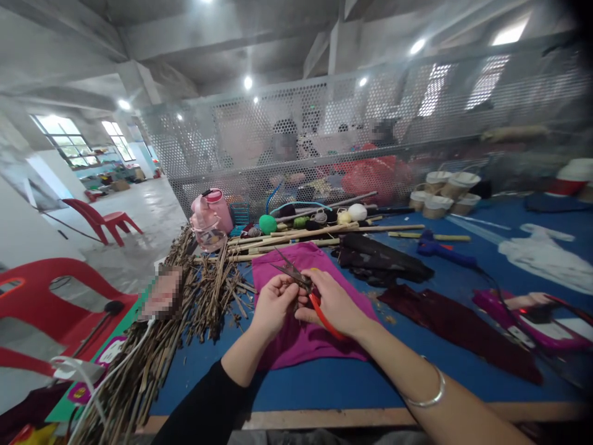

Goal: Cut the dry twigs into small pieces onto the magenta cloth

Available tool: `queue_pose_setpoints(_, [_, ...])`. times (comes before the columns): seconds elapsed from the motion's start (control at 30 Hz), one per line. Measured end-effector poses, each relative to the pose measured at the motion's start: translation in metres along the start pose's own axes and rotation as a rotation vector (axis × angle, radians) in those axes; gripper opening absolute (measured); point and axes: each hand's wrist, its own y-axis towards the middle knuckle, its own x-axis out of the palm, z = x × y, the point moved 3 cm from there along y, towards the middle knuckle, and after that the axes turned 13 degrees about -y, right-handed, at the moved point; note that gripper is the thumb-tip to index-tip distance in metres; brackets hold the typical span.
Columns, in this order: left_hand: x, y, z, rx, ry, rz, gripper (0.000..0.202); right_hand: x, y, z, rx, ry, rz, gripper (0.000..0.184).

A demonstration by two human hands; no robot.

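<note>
My right hand [334, 301] holds a pair of scissors [317, 306] with red handles. Their dark blades point up and to the left, slightly apart. Close beside them, my left hand [277, 303] has its fingertips pinched together; whatever is between them is too small to make out. Both hands are over a magenta cloth [271, 267] lying flat on the blue tabletop [296, 392]. Dry brown twigs [217, 287] lie to the left of the cloth.
Behind the cloth lie pale sticks [301, 235] and yarn balls, one green [267, 224]. To the right are black cloth [384, 256], maroon cloth [449, 324] and a blue glue gun [440, 249] with a cord. A pink jug [208, 225] stands before the perforated metal screen [194, 148].
</note>
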Motion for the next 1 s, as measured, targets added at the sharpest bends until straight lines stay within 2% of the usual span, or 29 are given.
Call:
queue_pose_setpoints(0.23, [-0.0025, 0.0007, -0.0055, 0.014, -0.022, -0.066, 0.028, 0.0031, -0.0016, -0.0003, -0.004, -0.022, 0.011, 0.069])
queue_pose_setpoints(0.47, [-0.0021, 0.0006, -0.0079, 0.035, -0.021, -0.07, 0.025, 0.0026, -0.0018, -0.0024, -0.001, -0.027, 0.016, 0.069])
queue_pose_setpoints(0.83, [-0.0045, -0.0005, -0.008, 0.045, -0.047, -0.069, 0.023, 0.0061, -0.004, -0.0034, 0.02, 0.162, -0.035, 0.053])
queue_pose_setpoints(1.0, [-0.0045, -0.0006, -0.0062, 0.078, -0.018, -0.025, 0.024, 0.003, -0.0031, -0.0067, 0.04, 0.069, -0.044, 0.049])
